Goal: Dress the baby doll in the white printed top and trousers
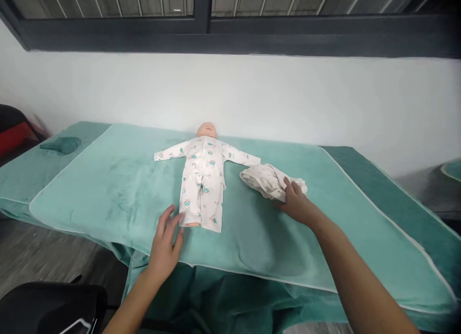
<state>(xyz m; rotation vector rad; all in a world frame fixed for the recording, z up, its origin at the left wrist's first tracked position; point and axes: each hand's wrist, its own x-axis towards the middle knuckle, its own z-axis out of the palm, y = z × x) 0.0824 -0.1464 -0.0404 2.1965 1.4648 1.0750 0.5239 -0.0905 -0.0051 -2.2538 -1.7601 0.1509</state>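
Note:
A baby doll (206,129) lies on its back on the green-covered bed, dressed in a white printed top (204,156) and matching trousers (201,199). Its sleeves are spread out to both sides. My left hand (166,245) is open beside the trouser leg on the left, fingers apart, with nothing in it. To the right of the doll, my right hand (295,202) grips a bunched off-white cloth (268,180), thumb and fingers closed on its right end. The cloth's far left end comes close to the doll's sleeve cuff.
The bed's light green cover (108,190) spreads around the doll. A small dark green cloth piece (62,145) lies at the far left. A black chair (50,307) stands at the lower left. Behind the bed rises a white wall (288,99) beneath a dark window frame (252,36).

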